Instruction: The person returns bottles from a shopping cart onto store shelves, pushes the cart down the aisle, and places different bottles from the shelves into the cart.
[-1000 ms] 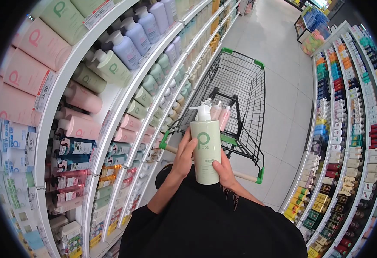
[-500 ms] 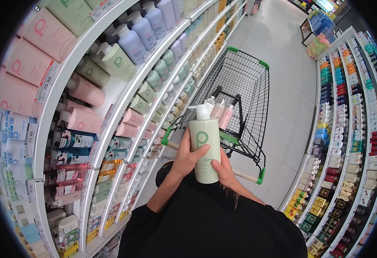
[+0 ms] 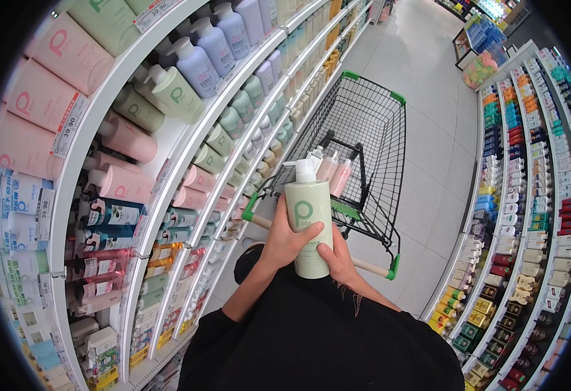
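Note:
Both my hands hold a pale green pump bottle [image 3: 309,215] upright in front of my body, its white pump at the top and a large green letter on its front. My left hand [image 3: 281,242] wraps the bottle's left side, thumb across the front. Lower on the right side, my right hand [image 3: 340,257] grips it, thumb pressed to the front. Just beyond stands a shopping cart [image 3: 399,156] of black wire with green corners. Pink bottles [image 3: 341,176] stand in its near end, partly hidden behind the green bottle.
To the left, a curved shelf [image 3: 161,173] carries pump bottles in pink, green and lilac, with price tags along its edges. Another shelf [image 3: 527,195] full of small colourful packages lines the right side. A grey tiled floor [image 3: 429,130] runs between them.
The green bottle has turned slightly in my hands, so more of the lettering on its front shows. Both hands keep their hold, and the cart stays where it was.

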Demonstrator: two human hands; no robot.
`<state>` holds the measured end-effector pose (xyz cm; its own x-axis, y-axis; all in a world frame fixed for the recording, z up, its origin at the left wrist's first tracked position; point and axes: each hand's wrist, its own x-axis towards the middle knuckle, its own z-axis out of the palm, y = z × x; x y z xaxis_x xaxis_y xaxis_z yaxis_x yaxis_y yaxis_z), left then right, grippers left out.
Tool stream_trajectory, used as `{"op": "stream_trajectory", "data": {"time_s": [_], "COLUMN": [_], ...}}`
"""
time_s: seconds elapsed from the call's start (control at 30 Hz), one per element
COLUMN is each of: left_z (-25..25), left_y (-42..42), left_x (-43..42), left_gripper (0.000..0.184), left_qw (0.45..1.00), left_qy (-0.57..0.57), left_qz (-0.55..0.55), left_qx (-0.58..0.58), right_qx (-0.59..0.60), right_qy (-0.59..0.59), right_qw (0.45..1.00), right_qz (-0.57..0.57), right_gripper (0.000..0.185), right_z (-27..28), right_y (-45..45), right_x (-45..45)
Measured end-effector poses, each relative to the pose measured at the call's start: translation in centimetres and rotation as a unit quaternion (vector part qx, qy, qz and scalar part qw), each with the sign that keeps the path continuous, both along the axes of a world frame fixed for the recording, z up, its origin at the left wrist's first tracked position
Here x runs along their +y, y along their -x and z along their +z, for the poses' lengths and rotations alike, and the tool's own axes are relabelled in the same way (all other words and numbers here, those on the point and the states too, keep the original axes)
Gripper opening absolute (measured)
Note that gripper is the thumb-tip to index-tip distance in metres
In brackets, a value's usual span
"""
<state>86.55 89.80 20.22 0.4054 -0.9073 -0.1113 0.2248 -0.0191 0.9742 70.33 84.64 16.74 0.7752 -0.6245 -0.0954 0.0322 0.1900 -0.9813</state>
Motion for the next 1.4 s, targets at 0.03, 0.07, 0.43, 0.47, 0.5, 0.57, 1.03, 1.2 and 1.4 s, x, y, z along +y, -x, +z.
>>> {"op": "stream_trajectory", "data": {"time_s": [0.03,0.07,0.43,0.47,0.5,0.57,1.03,1.2,1.4], "left_z": [-0.2,-0.6,-0.3,-0.8,-1.1,-1.0,-0.2,-0.2,-1.3], "left_y": [0.0,0.0,-0.1,-0.1,0.0,-0.2,-0.5,-0.7,-1.1], "left_x": [0.0,0.0,-0.1,-0.1,-0.1,-0.3,-0.1,-0.2,0.0], "left_gripper": [0.080,0.072,0.057,0.061,0.066,0.070,0.058,0.064,0.080], "left_qw": [1.000,1.000,0.997,0.998,0.999,0.999,0.997,0.998,0.999], "left_qy": [0.000,-0.003,0.010,0.005,0.001,0.006,-0.011,-0.016,0.020], "left_qz": [0.000,0.013,0.042,0.032,0.022,0.015,0.067,0.047,-0.004], "left_qx": [0.000,0.011,0.065,0.054,0.043,0.032,0.035,0.049,0.033], "right_qx": [0.000,0.013,0.024,0.023,0.023,0.026,0.033,0.042,0.040], "right_qy": [0.000,0.008,0.026,0.032,0.038,0.034,0.056,0.055,0.044], "right_qw": [1.000,1.000,0.999,0.999,0.999,0.999,0.998,0.997,0.998], "right_qz": [0.000,0.002,0.005,0.003,0.001,0.003,0.013,0.018,0.013], "right_gripper": [0.066,0.069,0.068,0.069,0.070,0.072,0.069,0.070,0.072], "right_z": [0.2,0.5,0.0,-0.1,-0.1,0.0,0.3,0.6,0.4], "right_y": [0.0,-0.1,-0.2,-0.3,-0.3,-0.4,-0.9,-0.9,-1.0], "right_x": [0.0,0.0,-0.3,-0.3,-0.3,-0.4,-0.6,-0.5,-0.5]}}
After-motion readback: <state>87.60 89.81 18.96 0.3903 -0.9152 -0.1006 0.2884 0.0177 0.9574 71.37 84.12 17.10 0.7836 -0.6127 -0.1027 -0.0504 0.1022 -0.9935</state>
